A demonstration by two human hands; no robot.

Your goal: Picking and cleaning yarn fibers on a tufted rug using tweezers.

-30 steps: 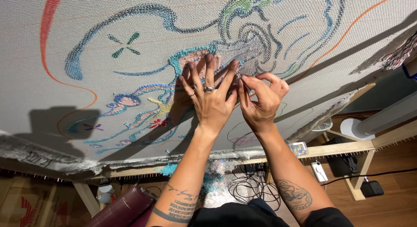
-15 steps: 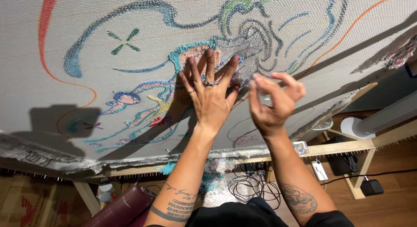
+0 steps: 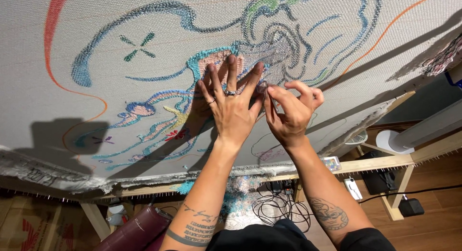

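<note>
While left hand (image 3: 233,109) stays flat on canvas (image 3: 144,68), right hand (image 3: 290,109) returned, pinching yarn (image 3: 270,94).

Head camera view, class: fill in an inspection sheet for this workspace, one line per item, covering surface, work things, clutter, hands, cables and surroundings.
Surface: pale tufting cloth stretched on a wooden frame, part-filled with coloured yarn lines.
Work things: grey yarn patch beside the fingertips.
Clutter: yarn scraps on the floor below the frame.
Hands: left hand flat on the cloth, fingers spread, rings on; right hand pinching something thin at the cloth.
Cables: black cords coiled on the floor.
Surroundings: white fan, maroon roll.
</note>
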